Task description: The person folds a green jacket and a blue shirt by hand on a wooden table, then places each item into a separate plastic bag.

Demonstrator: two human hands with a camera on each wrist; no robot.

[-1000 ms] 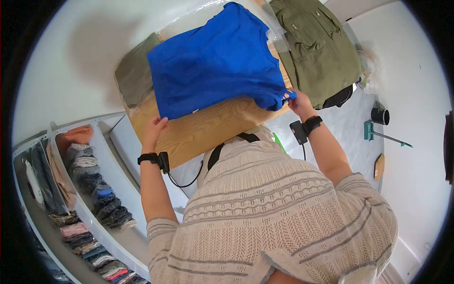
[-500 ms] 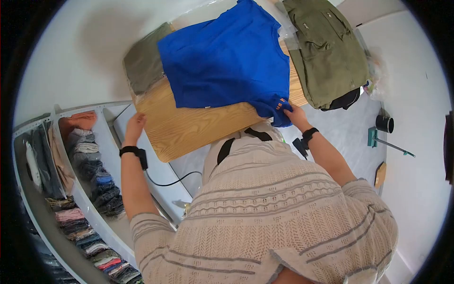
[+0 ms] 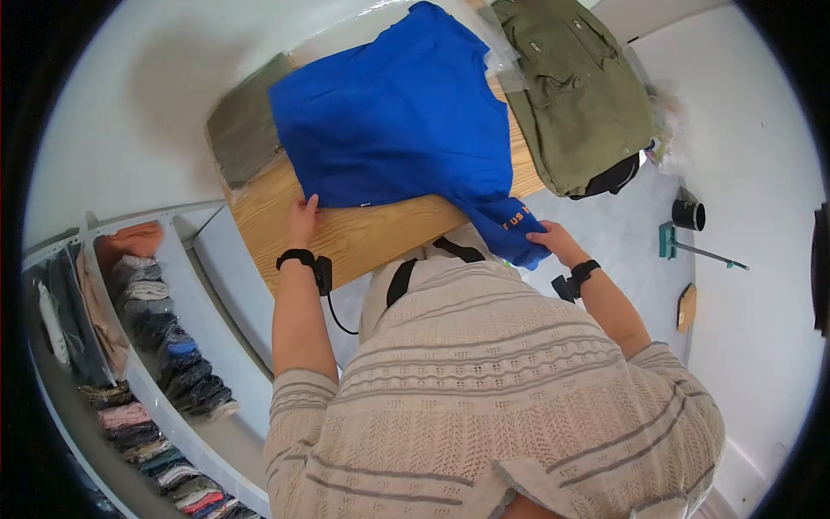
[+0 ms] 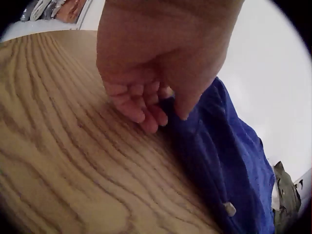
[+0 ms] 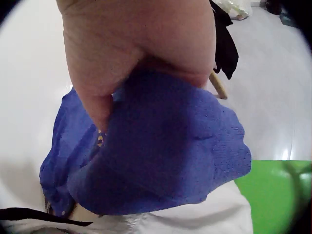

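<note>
A blue sweatshirt (image 3: 398, 121) lies spread over the wooden table (image 3: 363, 246), its neckline toward the right. My left hand (image 3: 302, 223) is at the near left corner of the hem; in the left wrist view, thumb and fingers pinch the blue cloth (image 4: 214, 156) there. A small white tag (image 4: 229, 209) shows along the edge. My right hand (image 3: 560, 242) grips the near sleeve (image 3: 506, 227) by its end, past the orange letters. The sleeve hangs over the table's front edge. In the right wrist view, the ribbed cuff (image 5: 231, 158) droops beyond the hand.
A grey-green folded garment in clear wrap (image 3: 251, 125) lies at the table's left end. An olive backpack (image 3: 575, 104) stands at the right. Shelves of folded clothes (image 3: 169, 320) are at the left. A green-headed broom (image 3: 670, 240) lies on the floor at right.
The left hand came off the hem corner, moved left, and is back pinching it. The right hand has drawn the bunched sleeve out toward the body, uncovering its orange letters.
</note>
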